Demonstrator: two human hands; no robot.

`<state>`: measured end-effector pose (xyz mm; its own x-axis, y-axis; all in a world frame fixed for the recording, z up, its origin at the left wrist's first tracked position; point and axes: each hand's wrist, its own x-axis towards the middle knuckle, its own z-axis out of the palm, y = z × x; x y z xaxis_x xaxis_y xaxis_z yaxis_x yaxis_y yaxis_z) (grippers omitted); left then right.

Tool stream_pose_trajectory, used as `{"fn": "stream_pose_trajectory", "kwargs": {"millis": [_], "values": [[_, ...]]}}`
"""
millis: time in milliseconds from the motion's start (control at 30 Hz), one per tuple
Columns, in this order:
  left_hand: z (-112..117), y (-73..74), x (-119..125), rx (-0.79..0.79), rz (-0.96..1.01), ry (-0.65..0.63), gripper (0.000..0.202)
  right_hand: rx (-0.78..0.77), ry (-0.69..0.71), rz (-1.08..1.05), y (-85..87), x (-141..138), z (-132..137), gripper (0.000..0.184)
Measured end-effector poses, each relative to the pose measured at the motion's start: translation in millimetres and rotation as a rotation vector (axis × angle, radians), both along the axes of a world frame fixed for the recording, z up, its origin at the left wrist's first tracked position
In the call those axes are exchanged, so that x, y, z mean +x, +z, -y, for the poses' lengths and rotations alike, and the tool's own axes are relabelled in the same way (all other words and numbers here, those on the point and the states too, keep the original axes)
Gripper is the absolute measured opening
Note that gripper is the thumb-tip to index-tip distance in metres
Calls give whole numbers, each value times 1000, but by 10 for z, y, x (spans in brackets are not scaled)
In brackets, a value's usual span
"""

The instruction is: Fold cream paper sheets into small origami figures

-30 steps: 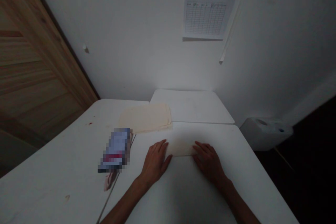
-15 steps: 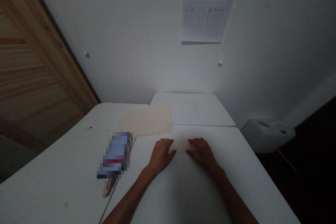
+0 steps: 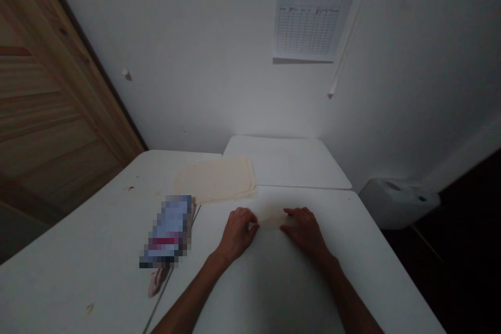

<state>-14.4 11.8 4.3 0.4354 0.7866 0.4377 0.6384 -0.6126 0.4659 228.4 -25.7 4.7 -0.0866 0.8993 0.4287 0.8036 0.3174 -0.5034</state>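
Note:
A small, thin, pale sheet (image 3: 271, 219) lies on the white table between my two hands; its material is hard to make out in the dim light. My left hand (image 3: 238, 230) pinches the sheet's left edge between thumb and fingertips, and that edge looks slightly raised. At the opposite end, my right hand (image 3: 306, 230) rests with thumb and index finger apart, touching the sheet's right side. Beyond my left hand sits a stack of larger cream-coloured thin sheets (image 3: 215, 178).
A pixelated blue package (image 3: 168, 229) with pinkish cloth (image 3: 157, 281) under it lies left on the table (image 3: 97, 240). A white board (image 3: 287, 162) lies against the wall at the back. A printed chart (image 3: 307, 28) hangs above. A white plastic container (image 3: 397, 203) stands at right.
My left fingers have closed on the sheet's left edge and lifted it slightly. My right hand has shifted a little rightward, its thumb and index finger still apart. The camera view has tilted slightly.

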Motion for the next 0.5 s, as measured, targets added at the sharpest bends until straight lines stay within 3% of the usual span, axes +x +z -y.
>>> {"fn": "stream_pose_trajectory", "kwargs": {"millis": [200, 500], "values": [[19, 16, -6, 9, 140, -27, 11, 65, 19, -2, -18, 36, -5, 7], [32, -10, -12, -10, 160, -53, 20, 99, 8, -27, -50, 22, 15, 16]]}}
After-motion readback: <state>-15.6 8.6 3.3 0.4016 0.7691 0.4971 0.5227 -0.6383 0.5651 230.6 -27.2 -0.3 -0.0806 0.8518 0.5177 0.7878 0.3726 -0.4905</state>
